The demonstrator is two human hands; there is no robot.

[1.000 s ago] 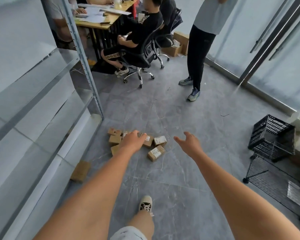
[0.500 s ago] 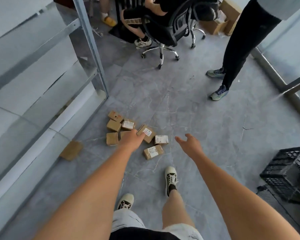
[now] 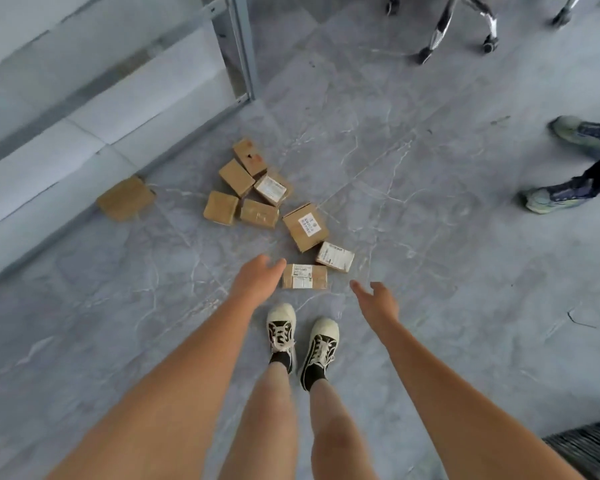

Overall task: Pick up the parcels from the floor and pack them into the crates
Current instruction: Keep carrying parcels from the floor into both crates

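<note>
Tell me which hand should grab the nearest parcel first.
Left, probably. The left hand is open with its fingertips right beside the nearest parcel. The right hand, also open, sits lower and clearly apart from it.

We see brown cardboard parcels (image 3: 257, 213), several bearing white labels printed in black, on a grey floor (image 3: 413, 202) veined with white like marble. Our shoes (image 3: 282, 332) are black with cream toes and laces. A black crate (image 3: 593, 448) shows at the corner.
</note>
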